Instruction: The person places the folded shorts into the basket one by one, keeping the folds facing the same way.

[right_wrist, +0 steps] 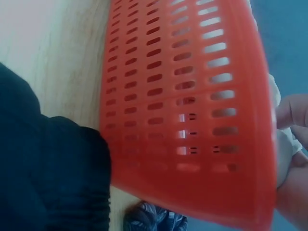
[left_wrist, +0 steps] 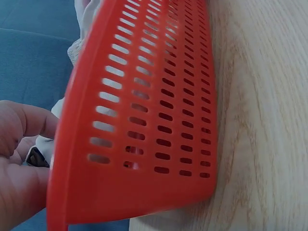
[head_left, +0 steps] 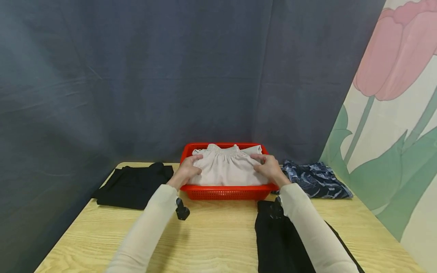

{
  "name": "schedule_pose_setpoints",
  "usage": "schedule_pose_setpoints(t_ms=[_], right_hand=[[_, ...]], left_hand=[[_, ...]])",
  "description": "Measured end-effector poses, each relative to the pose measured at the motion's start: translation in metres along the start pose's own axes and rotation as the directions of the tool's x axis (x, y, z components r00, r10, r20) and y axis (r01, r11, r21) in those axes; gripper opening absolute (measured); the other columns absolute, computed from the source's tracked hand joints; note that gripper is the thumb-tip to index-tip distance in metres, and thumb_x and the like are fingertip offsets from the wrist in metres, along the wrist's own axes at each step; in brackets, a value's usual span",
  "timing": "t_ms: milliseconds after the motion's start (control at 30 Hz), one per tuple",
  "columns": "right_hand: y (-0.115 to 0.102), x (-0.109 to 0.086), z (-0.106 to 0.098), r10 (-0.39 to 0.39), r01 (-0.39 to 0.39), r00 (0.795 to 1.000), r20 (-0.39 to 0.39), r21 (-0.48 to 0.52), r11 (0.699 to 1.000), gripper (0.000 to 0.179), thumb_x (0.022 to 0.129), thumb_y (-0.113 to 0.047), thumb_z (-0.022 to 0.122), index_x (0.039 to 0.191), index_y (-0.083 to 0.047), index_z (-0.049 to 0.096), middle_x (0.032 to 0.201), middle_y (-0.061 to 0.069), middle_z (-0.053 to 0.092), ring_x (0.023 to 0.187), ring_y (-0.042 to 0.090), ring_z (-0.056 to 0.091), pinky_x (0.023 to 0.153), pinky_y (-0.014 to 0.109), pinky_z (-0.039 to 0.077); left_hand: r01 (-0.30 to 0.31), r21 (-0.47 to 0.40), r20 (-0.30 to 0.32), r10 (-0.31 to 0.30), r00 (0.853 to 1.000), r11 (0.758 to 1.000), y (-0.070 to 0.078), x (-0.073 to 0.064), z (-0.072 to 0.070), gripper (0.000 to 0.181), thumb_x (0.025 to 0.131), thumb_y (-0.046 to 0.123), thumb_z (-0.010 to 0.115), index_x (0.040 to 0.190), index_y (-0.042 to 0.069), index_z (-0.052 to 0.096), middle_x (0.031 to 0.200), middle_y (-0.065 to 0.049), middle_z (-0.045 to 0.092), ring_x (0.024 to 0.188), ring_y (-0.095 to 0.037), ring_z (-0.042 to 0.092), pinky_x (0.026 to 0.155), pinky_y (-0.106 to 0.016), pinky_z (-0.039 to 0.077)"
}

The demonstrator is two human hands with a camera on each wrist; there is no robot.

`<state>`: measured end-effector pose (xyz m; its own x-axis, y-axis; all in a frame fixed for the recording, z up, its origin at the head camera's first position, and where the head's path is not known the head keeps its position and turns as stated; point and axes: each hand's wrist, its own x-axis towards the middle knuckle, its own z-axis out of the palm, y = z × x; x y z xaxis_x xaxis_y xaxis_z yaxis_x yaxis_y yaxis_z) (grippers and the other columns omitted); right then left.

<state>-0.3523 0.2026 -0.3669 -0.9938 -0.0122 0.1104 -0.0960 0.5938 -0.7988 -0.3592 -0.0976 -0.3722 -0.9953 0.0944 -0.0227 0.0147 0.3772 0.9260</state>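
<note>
Garment [head_left: 227, 167], pale, in basket [head_left: 228, 193], between left grip [head_left: 186, 171] and right grip [head_left: 269, 167], both pinching its sides

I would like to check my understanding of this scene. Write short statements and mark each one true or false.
1. The white garment is partly inside the basket. True.
2. The left hand and the right hand both hold the white garment. True.
3. The basket is blue. False: it is red.
4. The patterned cloth lies right of the basket. True.
5. Nothing lies left of the basket. False: black cloth does.
</note>
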Motion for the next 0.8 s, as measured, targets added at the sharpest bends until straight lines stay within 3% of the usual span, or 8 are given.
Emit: schedule_pose_setpoints(t_ms=[100, 233, 400, 533, 733, 800], right_hand=[[0.003, 0.001, 0.003, -0.013, 0.013, 1.000, 0.018, -0.020, 1.000, 0.045, 0.088, 0.001, 0.062, 0.131, -0.009, 0.063, 0.143, 0.020, 0.044, 0.115, 0.030, 0.044, 0.076, 0.030, 0.044], [0.005, 0.003, 0.010, -0.019, 0.019, 0.999, 0.026, -0.004, 1.000, 0.038, 0.086, 0.005, 0.061, 0.121, -0.008, 0.070, 0.138, 0.018, 0.050, 0.103, 0.030, 0.047, 0.063, 0.029, 0.044], [0.007, 0.005, 0.017, -0.038, 0.038, 0.999, 0.032, -0.012, 0.999, 0.032, 0.083, 0.008, 0.060, 0.108, -0.005, 0.074, 0.126, 0.018, 0.060, 0.077, 0.024, 0.048, 0.052, 0.027, 0.040], [0.009, 0.007, 0.020, -0.022, 0.025, 0.997, 0.069, -0.032, 0.999, 0.034, 0.084, 0.007, 0.060, 0.115, -0.003, 0.072, 0.122, 0.019, 0.062, 0.066, 0.021, 0.049, 0.051, 0.027, 0.041], [0.011, 0.008, 0.023, 0.038, -0.029, 0.989, 0.146, -0.061, 0.998, 0.048, 0.078, 0.008, 0.062, 0.125, -0.003, 0.066, 0.111, 0.018, 0.062, 0.054, 0.018, 0.044, 0.049, 0.028, 0.045], [0.012, 0.008, 0.024, 0.042, -0.032, 0.984, 0.174, -0.061, 0.998, 0.053, 0.074, 0.010, 0.064, 0.127, 0.000, 0.063, 0.104, 0.017, 0.061, 0.046, 0.017, 0.039, 0.045, 0.028, 0.044]], left_hand=[[0.010, 0.007, 0.011, -0.010, 1.000, 1.000, -0.002, 0.001, 0.002, 0.069, 0.077, -0.015, 0.060, 0.142, 0.007, 0.049, 0.150, -0.012, 0.036, 0.118, -0.028, 0.038, 0.064, -0.026, 0.048], [0.040, 0.023, 0.001, -0.040, 0.999, 0.999, -0.004, 0.002, 0.003, 0.070, 0.076, -0.016, 0.061, 0.141, 0.007, 0.050, 0.150, -0.013, 0.036, 0.115, -0.029, 0.039, 0.054, -0.025, 0.040], [0.076, 0.080, 0.003, -0.077, 0.997, 0.994, -0.006, 0.002, 0.006, 0.069, 0.075, -0.014, 0.062, 0.140, 0.007, 0.051, 0.149, -0.016, 0.038, 0.113, -0.029, 0.041, 0.055, -0.025, 0.041], [0.083, 0.128, 0.022, -0.086, 0.996, 0.988, -0.007, 0.004, 0.006, 0.070, 0.075, -0.014, 0.060, 0.141, 0.005, 0.050, 0.148, -0.016, 0.039, 0.110, -0.029, 0.042, 0.054, -0.028, 0.036], [0.091, 0.220, 0.045, -0.103, 0.994, 0.971, -0.009, 0.007, 0.008, 0.070, 0.076, -0.012, 0.060, 0.142, 0.005, 0.048, 0.147, -0.017, 0.040, 0.113, -0.028, 0.043, 0.072, -0.031, 0.045], [0.098, 0.225, 0.046, -0.111, 0.993, 0.969, -0.010, 0.008, 0.009, 0.070, 0.076, -0.012, 0.060, 0.143, 0.005, 0.047, 0.147, -0.018, 0.040, 0.111, -0.029, 0.043, 0.066, -0.030, 0.045]])
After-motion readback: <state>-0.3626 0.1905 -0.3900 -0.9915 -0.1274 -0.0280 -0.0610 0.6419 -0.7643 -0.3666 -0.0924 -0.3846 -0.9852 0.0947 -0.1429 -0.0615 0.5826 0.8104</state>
